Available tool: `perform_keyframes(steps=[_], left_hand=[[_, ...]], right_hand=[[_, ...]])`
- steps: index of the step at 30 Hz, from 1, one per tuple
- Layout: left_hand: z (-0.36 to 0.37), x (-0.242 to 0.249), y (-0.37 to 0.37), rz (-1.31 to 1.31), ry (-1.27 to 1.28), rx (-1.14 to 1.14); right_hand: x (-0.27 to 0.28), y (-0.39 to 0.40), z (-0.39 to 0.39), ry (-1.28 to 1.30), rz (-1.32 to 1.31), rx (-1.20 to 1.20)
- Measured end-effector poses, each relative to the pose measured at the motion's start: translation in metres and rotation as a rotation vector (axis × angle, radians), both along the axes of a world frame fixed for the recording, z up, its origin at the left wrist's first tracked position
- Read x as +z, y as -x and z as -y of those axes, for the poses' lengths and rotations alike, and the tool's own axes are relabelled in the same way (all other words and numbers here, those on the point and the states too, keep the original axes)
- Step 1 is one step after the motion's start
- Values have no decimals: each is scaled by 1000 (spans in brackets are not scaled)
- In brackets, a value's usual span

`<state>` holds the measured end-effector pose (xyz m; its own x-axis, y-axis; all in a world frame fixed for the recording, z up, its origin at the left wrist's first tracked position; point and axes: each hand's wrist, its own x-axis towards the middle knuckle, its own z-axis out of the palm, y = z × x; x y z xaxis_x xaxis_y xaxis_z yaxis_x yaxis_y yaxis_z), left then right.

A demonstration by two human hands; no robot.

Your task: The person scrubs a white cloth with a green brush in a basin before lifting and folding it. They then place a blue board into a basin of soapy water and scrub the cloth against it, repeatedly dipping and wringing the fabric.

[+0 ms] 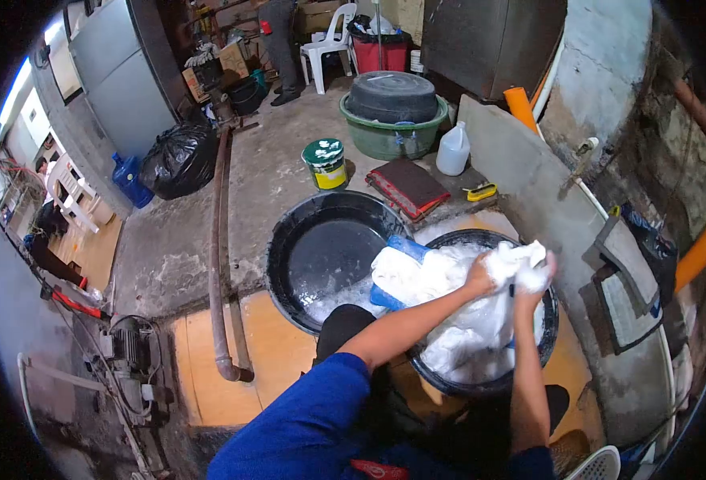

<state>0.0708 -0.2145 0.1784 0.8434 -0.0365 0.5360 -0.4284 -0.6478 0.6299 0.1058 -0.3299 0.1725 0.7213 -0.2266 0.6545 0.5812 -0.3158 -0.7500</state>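
Observation:
White soapy cloth (pixel 457 336) fills the black basin (pixel 551 320) on the right, part of it lying over a blue board (pixel 385 298) at the basin's left rim. My left hand (pixel 481 276) is closed around a raised bunch of the wet cloth. Close beside it on the right, my right hand (pixel 534 276) grips the same bunch, its fingers partly covered by suds and blurred. A second black basin (pixel 329 240) with some foam and water stands to the left, touching or nearly touching the first.
Beyond the basins are a paint bucket (pixel 325 164), a folded dark mat (pixel 409 188), a yellow brush (pixel 481 192), a white jug (pixel 453 150) and a green tub (pixel 393 140). A pipe (pixel 218 264) runs along the left. Another person (pixel 279 48) stands at the back.

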Motion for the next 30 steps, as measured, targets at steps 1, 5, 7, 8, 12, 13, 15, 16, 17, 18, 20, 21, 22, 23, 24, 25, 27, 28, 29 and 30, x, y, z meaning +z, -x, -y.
perform_keyframes(steps=[1,5,7,8,12,13,15,16,17,18,20,21,22,23,24,25,27,28,29,30], left_hand=[[4,-10,1,137,314,97],[15,-30,25,159,85,37],[26,-44,23,349,53,64],[25,-40,25,324,-65,14],[25,-34,25,145,20,110],[23,-39,19,150,106,89],[24,-43,10,69,160,30],[24,-44,7,-16,126,-5],[24,-45,4,-103,96,-38],[24,-47,-1,-44,81,-103],[22,-52,-9,67,56,-237],[16,-39,-6,-7,98,-360],[11,-30,-3,-78,130,-459],[8,-27,-3,-164,169,-557],[3,-26,-3,-259,203,-649],[-1,-26,0,-341,224,-717],[-6,-28,8,-468,266,-828],[-7,-31,12,-507,283,-864],[-4,-32,12,-525,290,-876],[-2,-32,12,-523,294,-880]], right_hand=[[-5,14,-13,42,7,-13],[-12,26,-11,-323,-518,245],[-32,25,8,-603,-727,381],[-56,16,15,-614,-722,347],[-57,10,3,-551,-373,206],[-53,9,3,-354,-272,148],[-43,6,4,33,-65,27],[-39,6,4,21,-48,33],[-37,9,6,13,-34,39],[-36,11,7,3,-21,44],[-52,-9,17,67,79,4],[-61,-18,23,107,146,-26],[-73,-29,33,147,210,-58],[-96,-52,56,650,284,-134],[-95,-46,56,343,140,138],[-92,-41,61,224,3,300],[-81,-32,73,46,-307,574],[-70,-27,75,-38,-393,684],[-59,-26,74,-133,-440,779],[-46,-23,70,-223,-455,843]])
